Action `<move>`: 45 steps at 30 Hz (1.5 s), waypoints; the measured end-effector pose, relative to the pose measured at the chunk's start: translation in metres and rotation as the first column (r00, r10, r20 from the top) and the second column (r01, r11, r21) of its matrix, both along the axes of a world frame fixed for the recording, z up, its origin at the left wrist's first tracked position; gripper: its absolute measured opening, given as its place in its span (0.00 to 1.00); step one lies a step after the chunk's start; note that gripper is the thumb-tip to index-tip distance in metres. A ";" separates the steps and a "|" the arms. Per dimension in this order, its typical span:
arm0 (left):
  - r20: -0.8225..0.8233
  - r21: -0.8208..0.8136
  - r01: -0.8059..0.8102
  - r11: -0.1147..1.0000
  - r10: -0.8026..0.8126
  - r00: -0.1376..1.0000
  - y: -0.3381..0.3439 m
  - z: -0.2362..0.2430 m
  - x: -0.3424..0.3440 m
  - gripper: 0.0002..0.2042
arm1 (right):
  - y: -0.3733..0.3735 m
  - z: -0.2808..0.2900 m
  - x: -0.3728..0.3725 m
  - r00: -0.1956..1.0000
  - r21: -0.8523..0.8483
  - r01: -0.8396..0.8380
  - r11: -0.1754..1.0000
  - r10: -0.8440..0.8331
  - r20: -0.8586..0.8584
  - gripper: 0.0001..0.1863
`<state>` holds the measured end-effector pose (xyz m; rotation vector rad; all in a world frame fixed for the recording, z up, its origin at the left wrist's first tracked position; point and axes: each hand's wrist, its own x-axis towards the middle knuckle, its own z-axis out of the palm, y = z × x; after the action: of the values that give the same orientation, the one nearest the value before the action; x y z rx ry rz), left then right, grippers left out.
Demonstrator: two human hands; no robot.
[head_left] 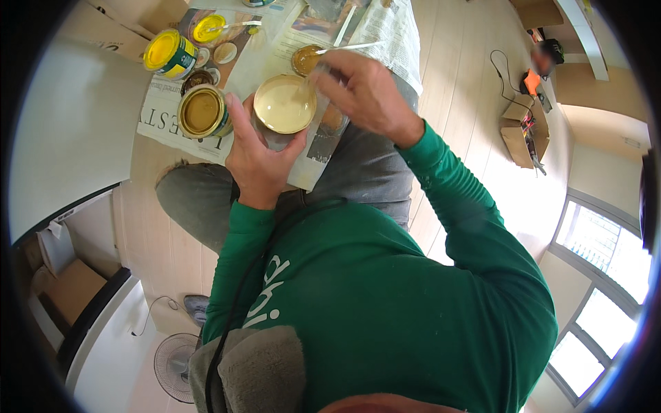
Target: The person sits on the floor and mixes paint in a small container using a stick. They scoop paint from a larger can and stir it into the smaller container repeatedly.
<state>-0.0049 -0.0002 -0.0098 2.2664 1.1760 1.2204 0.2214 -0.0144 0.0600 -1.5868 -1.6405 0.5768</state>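
Person seated, green long sleeves, working over newspaper spread in front of the legs. Left hand has a cup of cream paint — thumb on the left side, fingers wrapped round the right, open mouth facing up. Cup sits over the near part of the spread; can't tell if it's resting or lifted. Right hand is at the cup's right rim, fingers curled in toward each other and smeared by blur; can't tell what, if anything, is pinched there. Open can of ochre paint just left of the left thumb, contact unclear. Can of yellow paint farther out on the left, also open. Yellow-coated lid beside it, pale stick laid across. Ochre-coated lid just beyond the cup, with a white stick running off to the right, partly behind the right hand. Elsewhere: cardboard box of tools on the floor at right, orange tool by it, windows lower right. Grey towel hangs on the person — round fan on the left behind it.
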 end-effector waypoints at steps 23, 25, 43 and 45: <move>-0.018 -0.118 -0.064 0.991 0.062 0.998 -0.001 0.000 0.004 0.59 | 0.026 -0.005 0.043 0.990 0.105 0.143 0.984 -0.143 -0.001 0.14; -0.043 -0.150 -0.059 0.987 0.053 0.998 -0.006 0.004 -0.002 0.57 | 0.040 -0.014 0.074 0.963 0.188 0.160 0.969 -0.195 0.186 0.11; -0.135 -0.102 0.129 0.986 -0.143 0.981 0.200 0.120 0.003 0.49 | 0.086 0.027 0.110 0.993 0.083 -0.039 0.996 0.030 0.110 0.08; -0.163 -0.110 0.155 0.982 -0.171 0.972 0.243 0.094 0.022 0.55 | 0.093 0.029 0.112 0.970 0.145 0.010 0.989 0.026 -0.241 0.10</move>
<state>0.0170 0.2431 0.0846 2.3804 1.0560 0.9033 0.3331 0.0785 0.0886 -1.3480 -1.4719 0.6147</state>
